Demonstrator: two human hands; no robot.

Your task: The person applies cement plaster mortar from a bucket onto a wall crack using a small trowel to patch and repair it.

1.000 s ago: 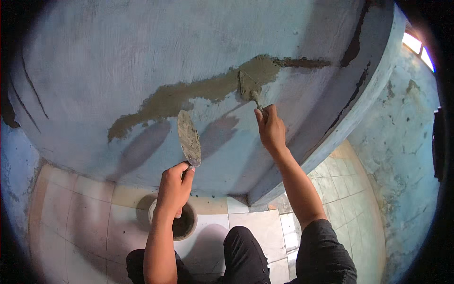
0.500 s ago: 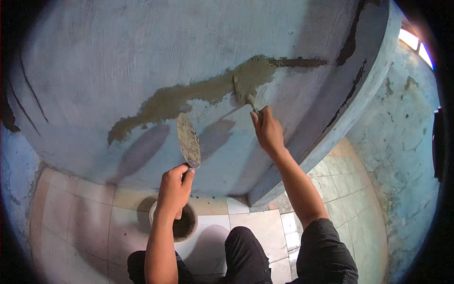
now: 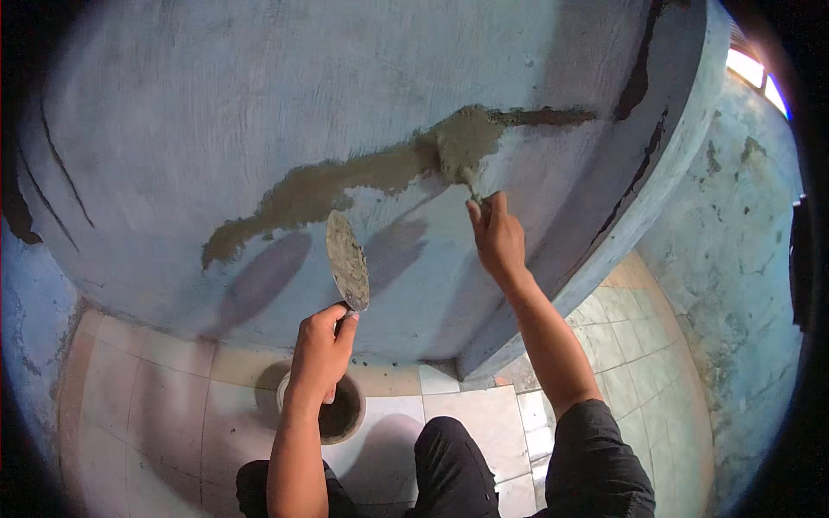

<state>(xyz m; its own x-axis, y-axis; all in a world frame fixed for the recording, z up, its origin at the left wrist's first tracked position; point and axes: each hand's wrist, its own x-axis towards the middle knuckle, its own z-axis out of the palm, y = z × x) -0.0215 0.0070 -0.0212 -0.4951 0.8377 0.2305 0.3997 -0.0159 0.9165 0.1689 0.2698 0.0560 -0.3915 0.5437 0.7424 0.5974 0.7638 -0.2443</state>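
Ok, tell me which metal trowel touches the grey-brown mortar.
The mortar-coated trowel in the right hand, lying against the grey-brown mortar strip; the long, round-tipped trowel in the left hand is held clear.

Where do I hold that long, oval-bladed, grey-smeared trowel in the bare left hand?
The trowel is probably best gripped by its narrow handle end, coming from below, because its wide, smeared blade points up, away from the left hand.

Open room lies between the hands [image 3: 321, 347], with the wall [image 3: 345, 95] blocking ahead.
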